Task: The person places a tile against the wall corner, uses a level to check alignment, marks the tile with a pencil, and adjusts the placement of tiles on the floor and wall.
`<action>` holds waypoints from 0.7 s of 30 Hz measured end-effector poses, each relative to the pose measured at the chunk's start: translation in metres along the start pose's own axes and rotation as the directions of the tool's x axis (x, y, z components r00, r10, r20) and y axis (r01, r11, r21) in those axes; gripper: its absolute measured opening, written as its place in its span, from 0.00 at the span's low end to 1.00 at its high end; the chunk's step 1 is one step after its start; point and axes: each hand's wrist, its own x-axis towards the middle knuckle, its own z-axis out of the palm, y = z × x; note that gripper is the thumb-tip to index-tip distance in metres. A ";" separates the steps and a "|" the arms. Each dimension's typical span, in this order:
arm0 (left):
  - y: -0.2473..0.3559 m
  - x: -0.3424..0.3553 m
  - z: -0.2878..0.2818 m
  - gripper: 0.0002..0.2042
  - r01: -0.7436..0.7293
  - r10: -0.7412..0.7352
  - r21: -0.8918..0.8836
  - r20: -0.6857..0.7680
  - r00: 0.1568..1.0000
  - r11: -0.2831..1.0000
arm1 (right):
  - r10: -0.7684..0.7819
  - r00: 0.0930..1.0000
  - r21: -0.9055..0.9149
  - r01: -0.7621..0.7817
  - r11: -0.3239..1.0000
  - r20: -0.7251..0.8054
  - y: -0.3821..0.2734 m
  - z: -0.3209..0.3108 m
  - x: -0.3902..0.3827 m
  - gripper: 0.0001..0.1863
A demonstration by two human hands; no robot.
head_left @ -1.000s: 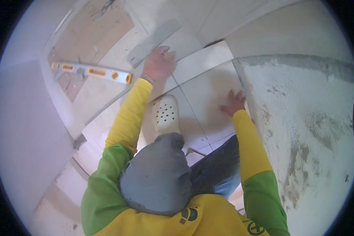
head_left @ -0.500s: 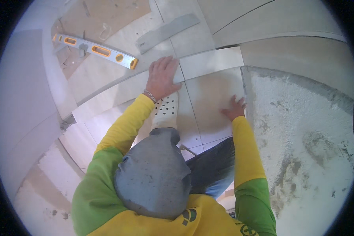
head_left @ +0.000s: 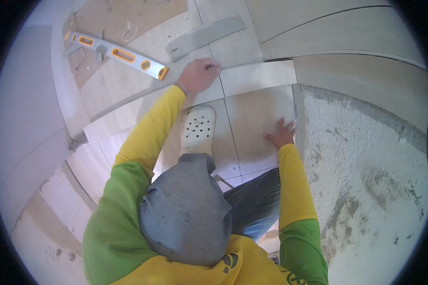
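My left hand (head_left: 202, 73) is closed, fingers curled at the seam along the step's upper edge beside a narrow pale tile strip (head_left: 257, 75); whether it holds anything is hidden. My right hand (head_left: 280, 135) rests with fingers spread on a square beige tile (head_left: 259, 111), near its right edge. Between my arms, my white perforated clog (head_left: 197, 135) stands on the tiles. A grey flat strip (head_left: 207, 35) lies above my left hand, and a silver spirit level with orange ends (head_left: 135, 65) lies to its left.
Brown board (head_left: 123, 21) with scraps lies at the upper left, beside a pale wall (head_left: 26, 109). Rough white-plastered surface (head_left: 352, 142) with dirty smears borders the tiles at the right. Larger beige panels (head_left: 347, 33) are at the upper right. Part of a metal tool (head_left: 221, 183) shows near my knee.
Since half a second ago my left hand has shifted up toward the seam and its fingers have curled. My right hand stays spread on the tile. The view has shifted since one second ago.
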 end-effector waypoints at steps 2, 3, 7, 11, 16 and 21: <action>-0.001 0.009 -0.005 0.13 -0.021 0.018 0.050 0.057 0.998 0.999 | 0.000 1.000 0.024 0.000 1.000 0.000 0.001 0.001 0.001 0.62; 0.001 0.012 -0.005 0.13 -0.020 0.018 0.044 0.059 0.998 0.999 | 0.004 1.000 0.020 -0.004 1.000 0.002 0.003 0.002 0.001 0.62; -0.001 0.020 -0.005 0.12 0.024 -0.027 0.023 0.151 0.988 0.999 | -0.007 1.000 0.072 0.006 0.997 0.009 0.003 0.000 -0.002 0.62; -0.009 0.028 -0.004 0.14 -0.014 0.007 0.034 0.185 0.983 0.999 | 0.002 1.000 0.041 -0.002 0.999 0.007 0.000 -0.001 0.000 0.62; -0.005 0.030 -0.002 0.13 0.032 -0.040 0.042 0.200 0.979 0.999 | 0.015 1.000 0.023 -0.015 1.000 0.012 0.001 -0.001 -0.001 0.62; -0.004 0.029 -0.002 0.13 0.032 -0.044 0.066 0.186 0.982 0.997 | 0.008 1.000 0.066 -0.008 0.998 0.011 0.000 0.000 -0.001 0.61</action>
